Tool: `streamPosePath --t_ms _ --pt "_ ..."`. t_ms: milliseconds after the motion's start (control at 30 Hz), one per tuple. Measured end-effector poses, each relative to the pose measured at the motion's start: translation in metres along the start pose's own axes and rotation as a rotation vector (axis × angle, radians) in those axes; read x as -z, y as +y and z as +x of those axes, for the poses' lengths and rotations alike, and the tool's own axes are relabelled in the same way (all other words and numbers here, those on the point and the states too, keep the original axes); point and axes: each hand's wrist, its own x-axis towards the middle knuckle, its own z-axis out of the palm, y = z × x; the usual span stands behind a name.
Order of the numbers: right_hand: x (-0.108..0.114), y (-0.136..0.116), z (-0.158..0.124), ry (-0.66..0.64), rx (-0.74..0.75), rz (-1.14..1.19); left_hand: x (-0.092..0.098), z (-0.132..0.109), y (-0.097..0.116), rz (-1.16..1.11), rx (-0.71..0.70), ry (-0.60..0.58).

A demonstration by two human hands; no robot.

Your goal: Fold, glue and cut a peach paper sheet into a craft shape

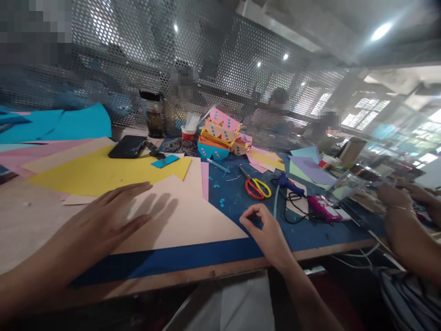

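A large peach sheet of paper (193, 220) lies near the table's front edge. Over its left part hovers my left hand (120, 211), fingers stretched out, its shadow falling on the sheet. My right hand (263, 227) is beside the sheet's right corner, thumb and forefinger curled together in a pinch; I cannot make out whether anything is between them. Beyond it lie scissors (257, 187) with red and yellow handles. A blue glue gun (289, 185) rests to their right. Small blue paper scraps (222, 202) are scattered on the dark blue table covering (223, 186).
Yellow paper (86, 172) and a black phone-like object (127, 147) lie at left. Decorated paper boxes (218, 133) are stacked at the back, near a red cup (188, 133) and a dark jar (154, 115). Another person's arms (409, 216) are at right, by a magenta device (324, 208).
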Motion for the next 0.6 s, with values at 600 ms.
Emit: streamPosePath --t_ms 600 --pt "-0.008 -0.008 -0.019 -0.082 0.208 -0.271 -0.035 0.091 0.024 -0.035 -0.478 -0.389"
